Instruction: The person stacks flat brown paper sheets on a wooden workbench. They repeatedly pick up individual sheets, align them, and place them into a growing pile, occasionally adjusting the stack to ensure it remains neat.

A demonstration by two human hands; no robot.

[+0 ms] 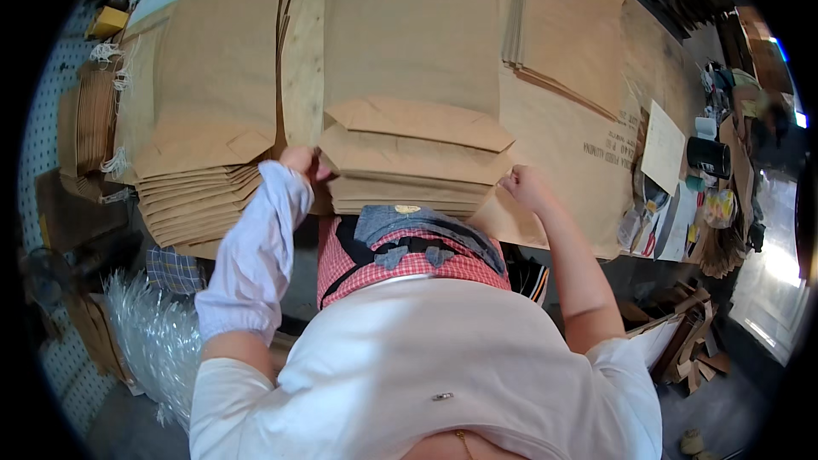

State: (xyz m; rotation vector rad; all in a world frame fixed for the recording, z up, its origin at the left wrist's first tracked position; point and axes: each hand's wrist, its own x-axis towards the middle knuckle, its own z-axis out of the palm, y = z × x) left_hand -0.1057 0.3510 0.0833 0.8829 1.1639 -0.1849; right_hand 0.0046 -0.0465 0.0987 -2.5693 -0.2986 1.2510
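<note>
Brown paper bags lie in a stack in front of me, their folded ends overlapping in steps toward my waist. At the left corner of a folded bag end my left hand is closed, thumb and fingers pinching the paper edge. My right hand pinches the opposite corner of the folded end. A loose sleeve cover wraps my left forearm; the right forearm is bare.
To the left stands another stack of paper bags with fanned folded ends. Flat bags lie at the far right, over a large printed paper sheet. A dark cup and small tools sit by the right edge. Clear plastic strips hang lower left.
</note>
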